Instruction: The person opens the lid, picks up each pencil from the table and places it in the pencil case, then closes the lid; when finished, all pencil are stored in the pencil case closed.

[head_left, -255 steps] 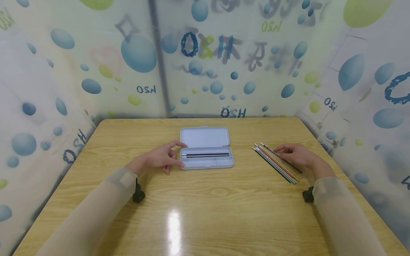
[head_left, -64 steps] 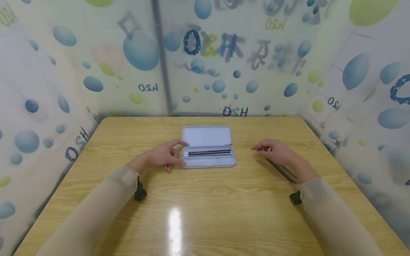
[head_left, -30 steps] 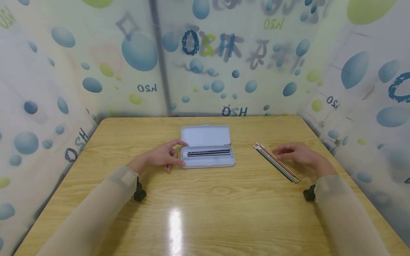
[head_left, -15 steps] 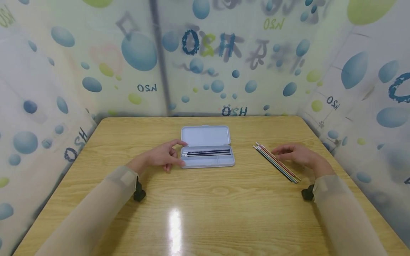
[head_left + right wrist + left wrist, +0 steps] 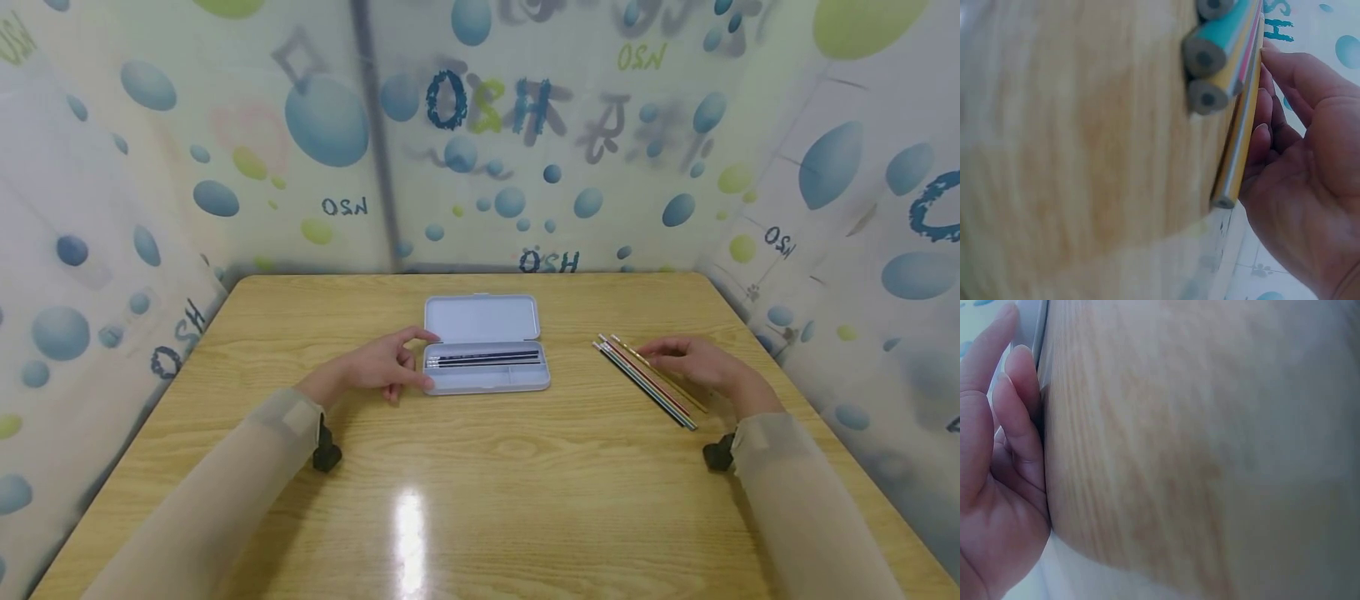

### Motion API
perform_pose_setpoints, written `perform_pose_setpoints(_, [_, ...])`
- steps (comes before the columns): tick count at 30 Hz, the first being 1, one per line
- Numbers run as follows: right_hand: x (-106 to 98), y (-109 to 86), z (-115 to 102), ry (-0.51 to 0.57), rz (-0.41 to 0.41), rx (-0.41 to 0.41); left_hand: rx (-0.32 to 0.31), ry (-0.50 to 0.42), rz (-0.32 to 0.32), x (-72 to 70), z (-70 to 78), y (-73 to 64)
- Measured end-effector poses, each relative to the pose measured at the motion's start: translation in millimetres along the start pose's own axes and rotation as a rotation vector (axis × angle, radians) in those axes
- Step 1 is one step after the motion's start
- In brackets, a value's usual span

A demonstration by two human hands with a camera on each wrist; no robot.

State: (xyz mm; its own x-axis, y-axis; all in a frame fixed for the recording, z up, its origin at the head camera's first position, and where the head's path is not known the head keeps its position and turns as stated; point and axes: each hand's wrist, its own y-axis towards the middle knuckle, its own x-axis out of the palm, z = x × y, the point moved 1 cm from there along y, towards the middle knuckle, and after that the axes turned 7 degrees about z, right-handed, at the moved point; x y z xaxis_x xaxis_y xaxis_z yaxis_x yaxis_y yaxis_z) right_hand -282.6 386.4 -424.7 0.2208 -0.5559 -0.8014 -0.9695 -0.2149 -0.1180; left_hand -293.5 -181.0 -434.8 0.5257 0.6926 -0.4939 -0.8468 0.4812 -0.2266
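A pale blue pencil case (image 5: pixel 487 385) lies with its lid back in the head view, dark pencils (image 5: pixel 487 360) in its rear compartment. My left hand (image 5: pixel 378 362) holds the case's left end, thumb at the front corner and index finger near the hinge. To the right, my right hand (image 5: pixel 693 364) pinches a yellow pencil (image 5: pixel 1238 150) between thumb and fingers. This pencil lies slightly apart from a slanted bundle of pencils (image 5: pixel 647 385). In the right wrist view the bundle's unsharpened ends, one teal pencil (image 5: pixel 1213 47) among them, stand close beside the yellow one.
The wooden table (image 5: pixel 480 475) runs back to a patterned curtain (image 5: pixel 480 225) of bubbles and letters, with similar side walls. Bare tabletop separates the case from the pencil bundle. Both wrists carry small black devices (image 5: pixel 326 450).
One more dark pencil lies in the case than 8.5 seconds ago. In the last half second the yellow pencil has come away rightward from the bundle with my right hand; my left hand stays put.
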Motion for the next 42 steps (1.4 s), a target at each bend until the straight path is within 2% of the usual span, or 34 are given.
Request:
perform_pose_setpoints(14, [1, 2.0, -2, 0.045, -0.024, 0.008, 0.002, -0.007, -0.004, -1.7, -2.7, -0.2])
perform_pose_setpoints(20, [2, 6.2, 0, 0.025, -0.016, 0.004, -0.001, 0.004, -0.002, -2.6, -4.1, -0.5])
perform_pose_setpoints(35, [3, 6.3, -5, -0.067, 0.094, 0.001, 0.016, 0.026, 0.003, -1.7, -3.9, -0.4])
perform_pose_setpoints(42, [-2, 3.8, -13, -0.062, 0.123, -0.007, 0.018, 0.025, 0.001, -0.8, -3.5, 1.2])
